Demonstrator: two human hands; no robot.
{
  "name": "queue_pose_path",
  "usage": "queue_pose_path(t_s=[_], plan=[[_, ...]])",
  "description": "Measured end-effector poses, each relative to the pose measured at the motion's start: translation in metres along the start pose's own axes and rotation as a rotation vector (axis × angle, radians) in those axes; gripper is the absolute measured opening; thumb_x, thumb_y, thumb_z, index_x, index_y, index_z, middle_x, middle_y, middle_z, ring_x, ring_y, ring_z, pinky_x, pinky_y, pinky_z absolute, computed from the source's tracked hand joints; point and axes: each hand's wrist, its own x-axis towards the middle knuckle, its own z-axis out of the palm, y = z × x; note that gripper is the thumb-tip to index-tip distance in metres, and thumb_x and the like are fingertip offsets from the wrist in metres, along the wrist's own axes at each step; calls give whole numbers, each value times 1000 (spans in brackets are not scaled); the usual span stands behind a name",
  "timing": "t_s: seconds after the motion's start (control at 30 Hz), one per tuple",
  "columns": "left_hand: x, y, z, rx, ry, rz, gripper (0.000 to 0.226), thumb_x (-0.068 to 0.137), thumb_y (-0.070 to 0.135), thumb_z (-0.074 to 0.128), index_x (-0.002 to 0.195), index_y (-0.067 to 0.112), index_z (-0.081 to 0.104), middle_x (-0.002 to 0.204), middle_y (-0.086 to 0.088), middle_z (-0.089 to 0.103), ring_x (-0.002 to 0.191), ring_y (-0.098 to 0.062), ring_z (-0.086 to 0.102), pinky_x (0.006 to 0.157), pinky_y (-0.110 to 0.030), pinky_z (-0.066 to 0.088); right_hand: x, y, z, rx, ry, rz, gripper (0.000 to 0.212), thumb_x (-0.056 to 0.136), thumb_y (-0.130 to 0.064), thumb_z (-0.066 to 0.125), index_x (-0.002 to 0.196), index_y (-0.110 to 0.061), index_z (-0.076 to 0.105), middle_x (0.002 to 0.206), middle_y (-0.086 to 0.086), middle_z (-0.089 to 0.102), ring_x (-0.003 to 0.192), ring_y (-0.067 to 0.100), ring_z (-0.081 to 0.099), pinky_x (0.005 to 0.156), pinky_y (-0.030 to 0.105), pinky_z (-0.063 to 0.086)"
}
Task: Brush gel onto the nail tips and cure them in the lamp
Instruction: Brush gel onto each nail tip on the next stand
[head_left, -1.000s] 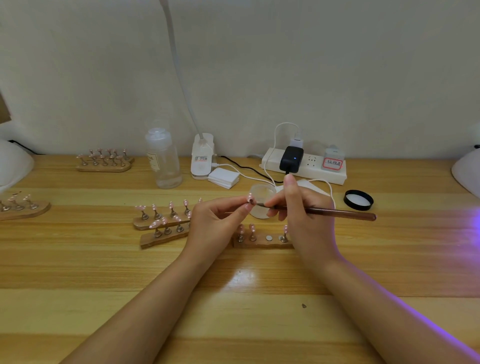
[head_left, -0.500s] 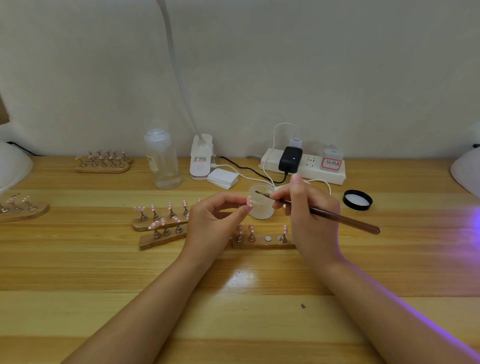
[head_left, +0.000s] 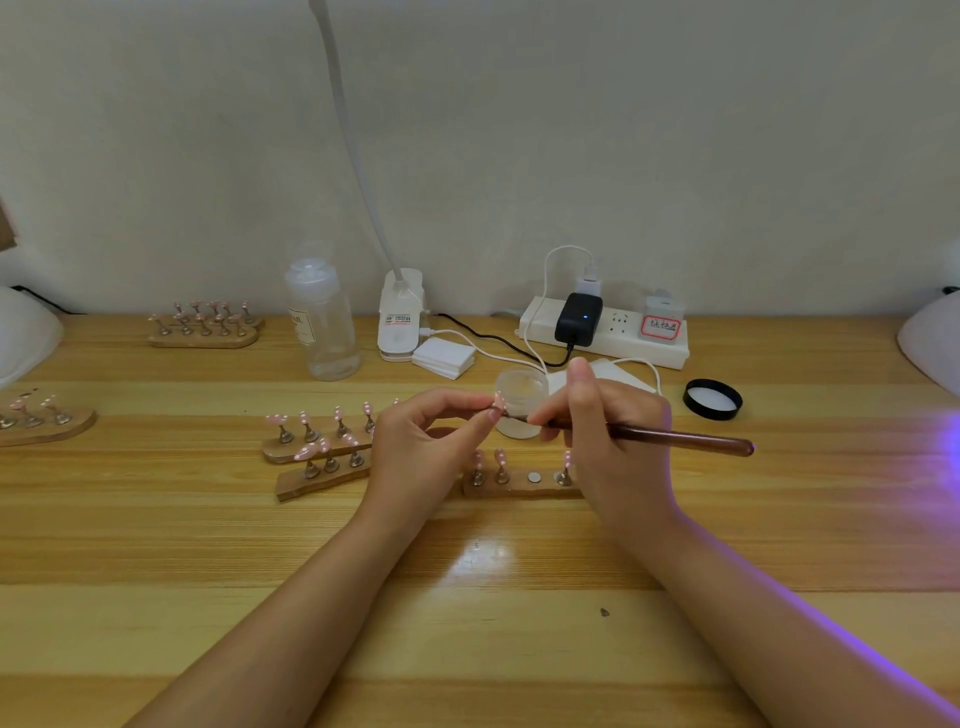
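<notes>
My left hand (head_left: 426, 452) pinches a small pink nail tip (head_left: 500, 402) on its stand between thumb and fingertips, raised above the table. My right hand (head_left: 608, 431) grips a brown brush (head_left: 675, 439) like a pen, and its bristle end touches that nail tip. Right behind the tip stands an open frosted gel jar (head_left: 521, 389). Below my hands lies a wooden holder (head_left: 524, 486) with three pink tips and one bare magnet spot. Two more wooden holders (head_left: 311, 452) with pink tips lie to the left.
The jar's black lid (head_left: 712, 399) lies to the right. Along the wall are a clear bottle (head_left: 323, 325), a white clip lamp base (head_left: 400, 317), white pads (head_left: 444, 357) and a power strip (head_left: 605, 332). Further tip holders (head_left: 205, 325) sit at far left. White lamps (head_left: 932, 343) edge both sides; purple light glows right.
The brush went from the nail tip up to the gel jar's rim half a second ago, and now its bristles are back on the tip held by my left hand.
</notes>
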Motion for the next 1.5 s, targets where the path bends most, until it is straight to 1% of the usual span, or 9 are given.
queue_pose_path(t_s=[0.27,0.47,0.67,0.8,1.0,1.13,1.27,1.4,1.5], plan=[[0,1,0,12,-5,-3,17,74,8,72,73,25,70,76,9,71,73,-3,65,55,-10,48,3,0,1,-10,19,24,41,93,-26,44,67,-6,68,62,-16,61,60,-1,59,59,11,42],[0,0,-1,27,-7,5,19,73,6,72,73,25,70,76,6,70,72,-2,65,55,-9,48,2,2,1,-50,-24,42,39,92,-18,43,68,-5,71,61,-3,65,60,2,61,58,14,45],[0,0,0,25,-3,-3,21,74,6,71,73,26,69,73,10,70,71,1,64,55,-8,47,0,-2,0,70,0,176,45,90,-26,40,55,-14,67,48,-5,60,49,3,57,52,11,40],[0,0,0,29,-5,3,21,75,6,71,72,27,68,72,17,69,72,2,63,54,-7,46,3,-3,0,149,99,242,46,90,-31,39,57,-15,66,50,0,60,49,4,54,53,14,40],[0,-1,0,35,-6,17,18,75,5,71,73,23,68,72,12,69,71,3,63,54,-7,46,2,-4,4,107,52,271,41,96,-22,44,62,-19,67,58,-2,65,52,-1,54,49,12,40],[1,-2,0,29,-6,18,22,75,5,70,72,26,67,69,14,68,71,3,63,53,-7,46,0,-6,3,135,39,268,44,96,-21,42,60,-13,67,53,-5,63,50,0,55,49,9,38],[2,-3,0,29,0,25,24,75,3,70,72,27,68,69,19,69,71,4,64,53,-7,46,-1,-8,4,157,0,254,49,97,-22,41,57,-10,67,51,4,62,47,2,53,50,11,40],[1,-2,0,27,-9,35,24,77,4,69,75,27,68,70,24,68,73,7,63,52,-5,45,3,-6,0,139,31,176,44,93,-25,40,60,-12,67,51,-6,61,51,2,56,54,11,40],[0,-2,-1,45,-20,49,26,78,3,68,77,29,69,74,25,68,79,6,64,55,-5,45,4,-3,-4,2,14,53,38,93,-24,44,65,-14,67,58,-12,61,58,0,58,58,12,41]])
